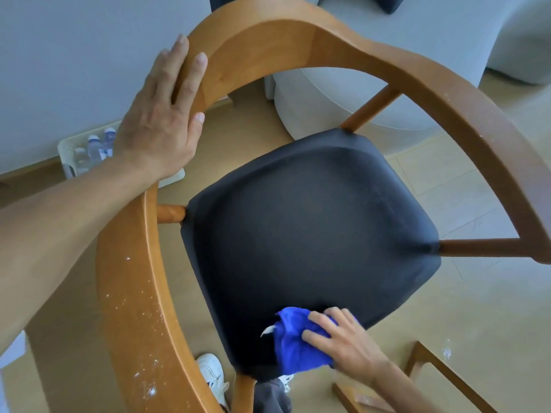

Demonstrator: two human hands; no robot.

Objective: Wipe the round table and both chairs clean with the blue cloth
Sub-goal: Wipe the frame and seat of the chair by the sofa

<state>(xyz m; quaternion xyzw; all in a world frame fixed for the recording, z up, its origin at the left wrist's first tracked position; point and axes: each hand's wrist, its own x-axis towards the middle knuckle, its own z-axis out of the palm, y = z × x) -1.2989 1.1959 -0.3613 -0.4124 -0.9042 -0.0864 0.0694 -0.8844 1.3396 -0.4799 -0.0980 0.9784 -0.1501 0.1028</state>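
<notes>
The chair (298, 228) is being steadied by the left hand (158, 123), fingers flat on its backrest at upper left, while the blue cloth (293, 341) is being pressed onto the seat's near edge by the right hand (343, 341), fingers spread.

The dark seat (310, 234) lies bare ahead of the blue cloth (293, 344) at its near edge; the curved wooden armrest rail (372, 52) rings it, with open gaps between the rail's posts.

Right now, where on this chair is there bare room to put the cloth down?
Most of the black seat is bare, from the curved wooden backrest down to the blue cloth. The near corner is crowded: right hand presses the cloth. Left hand holds the backrest.
</notes>
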